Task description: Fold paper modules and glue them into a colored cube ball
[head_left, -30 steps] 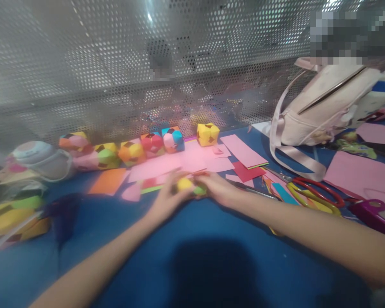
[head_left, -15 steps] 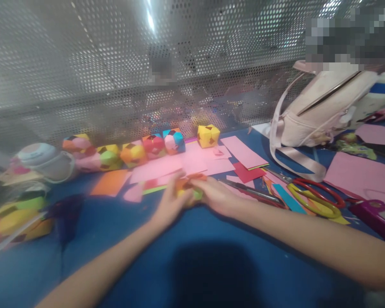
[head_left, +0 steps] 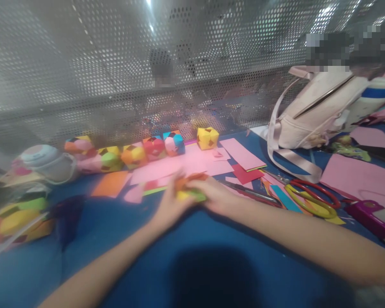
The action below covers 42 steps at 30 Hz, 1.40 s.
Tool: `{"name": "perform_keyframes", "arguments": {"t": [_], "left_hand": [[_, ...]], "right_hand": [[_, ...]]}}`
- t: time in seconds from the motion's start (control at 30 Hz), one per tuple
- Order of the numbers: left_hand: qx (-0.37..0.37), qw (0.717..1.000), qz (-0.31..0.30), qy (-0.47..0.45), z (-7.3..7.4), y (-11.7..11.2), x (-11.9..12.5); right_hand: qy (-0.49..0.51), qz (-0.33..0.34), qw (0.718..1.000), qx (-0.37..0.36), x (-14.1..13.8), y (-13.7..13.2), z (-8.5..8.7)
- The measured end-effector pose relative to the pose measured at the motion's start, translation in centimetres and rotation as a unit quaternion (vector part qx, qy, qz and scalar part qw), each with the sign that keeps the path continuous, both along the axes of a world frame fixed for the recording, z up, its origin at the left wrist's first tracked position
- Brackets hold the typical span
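Both hands grip one small folded-paper piece [head_left: 195,194] in orange, yellow and green, just above the blue table. My left hand [head_left: 171,199] closes on its left side, and my right hand [head_left: 216,194] wraps its right side; the fingers are partly hidden and blurred. Behind them lie pink paper sheets [head_left: 192,160] with a red and a green strip. A row of multicoloured folded-paper cubes stands at the back, among them a red one [head_left: 155,148], a blue-and-pink one [head_left: 174,144] and a yellow one [head_left: 207,138].
Scissors with yellow handles [head_left: 308,204] and red-handled ones [head_left: 317,192] lie right, near a purple tool [head_left: 370,218]. A pale backpack [head_left: 314,109] leans behind. At left are a white rounded container [head_left: 46,162], an orange sheet [head_left: 111,184] and more folded paper [head_left: 21,220]. Perforated metal [head_left: 115,55] closes the back.
The paper piece has turned slightly between my fingers, showing more of its yellow and green faces. Both hands stay in nearly the same place, and the view has shifted a little.
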<state>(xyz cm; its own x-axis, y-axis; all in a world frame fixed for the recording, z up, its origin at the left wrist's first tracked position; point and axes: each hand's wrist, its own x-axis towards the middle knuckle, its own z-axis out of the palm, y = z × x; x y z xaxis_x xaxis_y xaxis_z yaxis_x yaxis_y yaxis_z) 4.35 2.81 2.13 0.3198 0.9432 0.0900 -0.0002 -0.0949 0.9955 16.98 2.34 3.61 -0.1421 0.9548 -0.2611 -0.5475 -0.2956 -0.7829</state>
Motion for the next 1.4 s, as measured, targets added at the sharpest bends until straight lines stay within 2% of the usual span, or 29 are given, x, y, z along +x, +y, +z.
{"name": "perform_keyframes", "arguments": {"t": [0.1,0.2,0.3,0.4,0.53,0.63,0.73,0.9,1.03,1.17,1.3,1.4], "left_hand": [[-0.071,0.984,0.058,-0.154,0.0,0.9,0.0],[-0.197,0.938,0.05,-0.279,0.2,1.5,-0.2],[-0.271,0.902,0.026,-0.337,0.5,1.5,-0.4],[-0.294,0.887,0.026,-0.355,0.7,1.6,-0.5],[-0.286,0.893,0.063,-0.342,0.9,2.2,-0.7],[-0.27,0.905,0.099,-0.314,1.0,2.6,-0.9],[-0.262,0.918,0.087,-0.286,1.1,2.7,-1.1],[-0.26,0.931,0.06,-0.249,1.2,2.1,-1.1],[-0.257,0.934,0.078,-0.234,1.4,1.8,-1.0],[-0.248,0.939,0.081,-0.223,1.7,1.9,-1.0],[-0.241,0.948,0.053,-0.2,1.8,1.7,-1.0],[-0.247,0.949,0.026,-0.194,1.8,1.3,-0.9]], "right_hand": [[0.084,0.017,0.996,0.022,-1.0,0.8,0.3],[0.119,0.019,0.992,0.033,-2.3,1.5,0.6],[0.111,0.021,0.993,0.015,-2.7,1.8,1.2],[0.091,0.037,0.995,0.009,-1.4,1.6,2.1],[0.09,0.055,0.994,0.001,1.9,1.4,2.4],[0.066,0.023,0.997,-0.026,4.2,1.4,1.7],[0.029,0.008,0.998,-0.057,5.4,1.2,0.6],[0.016,0.026,0.998,-0.063,5.5,0.3,-0.7],[-0.013,0.033,0.999,-0.026,4.9,-0.5,-1.4],[0.016,0.032,0.999,-0.014,4.8,-0.9,-1.2],[0.051,0.039,0.997,-0.054,5.1,-0.7,-0.8],[0.041,0.014,0.998,-0.053,5.1,-0.5,-0.7]]}}
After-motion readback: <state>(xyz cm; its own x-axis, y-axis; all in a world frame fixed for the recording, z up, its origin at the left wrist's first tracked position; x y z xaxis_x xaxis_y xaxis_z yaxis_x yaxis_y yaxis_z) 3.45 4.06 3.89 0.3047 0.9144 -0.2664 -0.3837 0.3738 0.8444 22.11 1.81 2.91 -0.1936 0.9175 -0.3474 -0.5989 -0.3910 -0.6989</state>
